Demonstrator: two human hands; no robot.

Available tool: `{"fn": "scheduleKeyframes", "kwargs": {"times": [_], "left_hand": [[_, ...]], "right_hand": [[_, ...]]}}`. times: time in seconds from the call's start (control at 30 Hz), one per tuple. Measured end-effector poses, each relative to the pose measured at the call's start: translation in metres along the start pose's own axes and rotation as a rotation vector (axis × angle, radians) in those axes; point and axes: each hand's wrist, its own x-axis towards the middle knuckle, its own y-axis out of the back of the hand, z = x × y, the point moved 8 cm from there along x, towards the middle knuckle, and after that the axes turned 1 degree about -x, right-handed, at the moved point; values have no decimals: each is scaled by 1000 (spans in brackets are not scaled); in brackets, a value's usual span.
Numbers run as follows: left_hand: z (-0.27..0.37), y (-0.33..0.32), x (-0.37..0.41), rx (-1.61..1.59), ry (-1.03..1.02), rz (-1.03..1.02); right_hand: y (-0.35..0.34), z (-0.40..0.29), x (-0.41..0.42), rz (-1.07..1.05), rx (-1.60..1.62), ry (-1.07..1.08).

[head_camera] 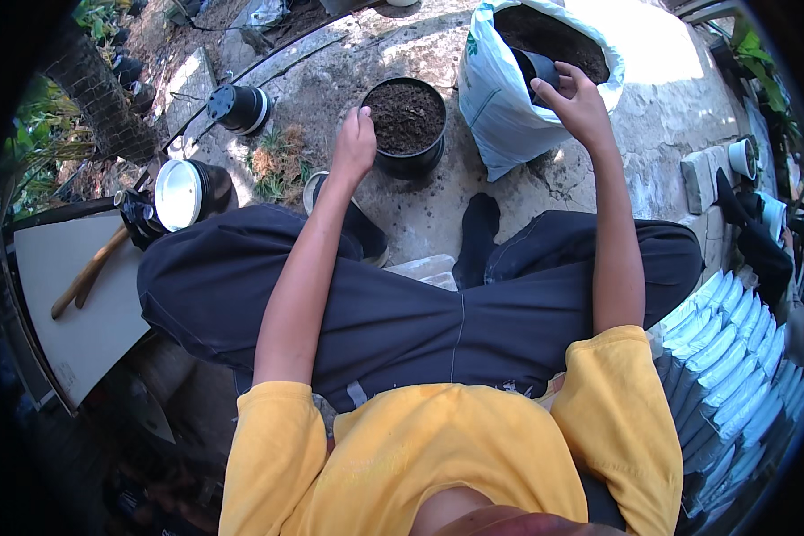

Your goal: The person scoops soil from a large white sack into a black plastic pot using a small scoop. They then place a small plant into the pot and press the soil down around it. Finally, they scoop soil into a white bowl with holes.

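Observation:
A round black plant pot [410,163] filled with dark soil [405,117] stands on the concrete in front of me. My left hand [357,142] grips its left rim. To the right stands a white woven sack [509,137] with its top open and more soil [579,50] inside. Over the sack's near edge, my right hand [571,100] is at a dark pot or scoop-like container [543,67] lying in the soil, thumb and fingers spread around its side. My palm hides part of that container, and whether the fingers press on it is hard to tell.
Upturned black pots [231,107] lie at the upper left, near a clump of small plants [281,164]. A white-topped stack of pots [177,194] and a wooden-handled tool [90,271] are at the left. Filled plastic bags [723,348] are stacked at the right, near concrete blocks [700,181].

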Motion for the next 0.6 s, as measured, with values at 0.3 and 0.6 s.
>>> {"fn": "scheduleKeyframes", "kwargs": {"times": [0.3,0.6], "left_hand": [[4,3,-3,-17,-62,69],[10,5,-6,11,-20,51]], "right_hand": [[49,-17,-6,202,151,-59],[17,-114,-55,255,130,338]]}}
